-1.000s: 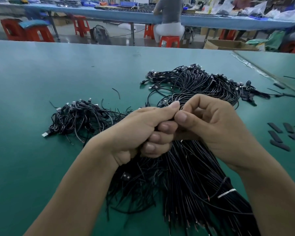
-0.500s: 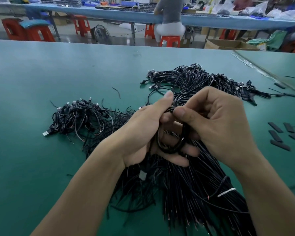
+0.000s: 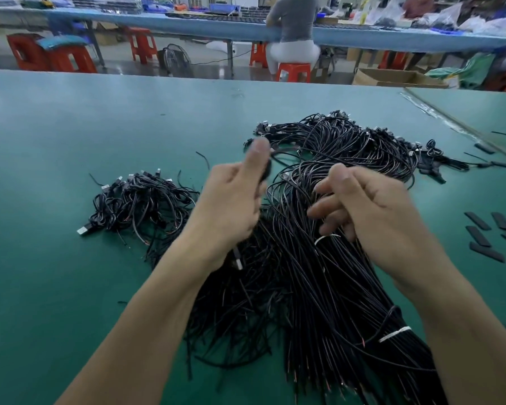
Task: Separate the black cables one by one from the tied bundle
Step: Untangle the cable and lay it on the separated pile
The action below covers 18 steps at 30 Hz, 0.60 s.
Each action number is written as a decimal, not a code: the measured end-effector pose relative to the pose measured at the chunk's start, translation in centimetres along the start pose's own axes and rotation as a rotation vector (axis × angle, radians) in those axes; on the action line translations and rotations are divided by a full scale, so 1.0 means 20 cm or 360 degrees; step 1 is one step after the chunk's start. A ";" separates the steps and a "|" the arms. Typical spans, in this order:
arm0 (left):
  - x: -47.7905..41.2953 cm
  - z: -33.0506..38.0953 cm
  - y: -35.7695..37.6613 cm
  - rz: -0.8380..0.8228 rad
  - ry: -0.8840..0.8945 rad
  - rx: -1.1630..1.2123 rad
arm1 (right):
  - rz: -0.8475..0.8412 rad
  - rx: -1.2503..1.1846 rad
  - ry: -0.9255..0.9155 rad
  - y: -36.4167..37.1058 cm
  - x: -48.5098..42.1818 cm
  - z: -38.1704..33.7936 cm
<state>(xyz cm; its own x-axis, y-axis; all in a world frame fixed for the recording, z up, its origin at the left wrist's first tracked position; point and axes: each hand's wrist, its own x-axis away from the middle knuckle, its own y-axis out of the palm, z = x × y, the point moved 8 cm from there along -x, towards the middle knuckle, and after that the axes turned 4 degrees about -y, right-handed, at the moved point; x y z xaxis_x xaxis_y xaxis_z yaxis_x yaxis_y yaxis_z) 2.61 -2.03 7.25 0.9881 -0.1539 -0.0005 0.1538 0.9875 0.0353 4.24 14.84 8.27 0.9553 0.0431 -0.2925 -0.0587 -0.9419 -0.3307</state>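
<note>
Your left hand (image 3: 231,206) is lifted with its back towards you, thumb up and blurred, the other fingers curled round a black cable (image 3: 267,171). Your right hand (image 3: 374,211) hovers just beside it, palm turned left, its fingers (image 3: 330,204) loosely spread and half bent, holding nothing. Both bare forearms reach in from the bottom edge, angled towards each other
</note>
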 end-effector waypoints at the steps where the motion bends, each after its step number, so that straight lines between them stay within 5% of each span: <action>1: -0.01 0.00 -0.04 0.0090 -0.0004 0.0123 | -0.0067 0.0182 0.0061 0.01 0.00 0.03; 5: -0.02 -0.03 -0.11 0.0303 0.0012 0.0344 | -0.0323 0.0919 0.0047 0.17 0.06 0.08; 9: -0.02 -0.03 -0.09 0.0227 -0.0037 0.0358 | -0.0354 0.1280 0.0072 0.27 0.13 0.09; 18: -0.01 -0.01 -0.05 0.0261 0.0109 0.0171 | -0.0366 0.1312 0.0184 0.33 0.14 0.15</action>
<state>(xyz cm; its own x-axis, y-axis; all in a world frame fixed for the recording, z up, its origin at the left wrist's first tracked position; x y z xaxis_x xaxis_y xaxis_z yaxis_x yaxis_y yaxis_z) 2.32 -2.95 7.09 0.9984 0.0147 -0.0539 -0.0066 0.9891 0.1471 5.71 9.82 2.53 0.9901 0.1268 -0.0598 -0.0088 -0.3698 -0.9291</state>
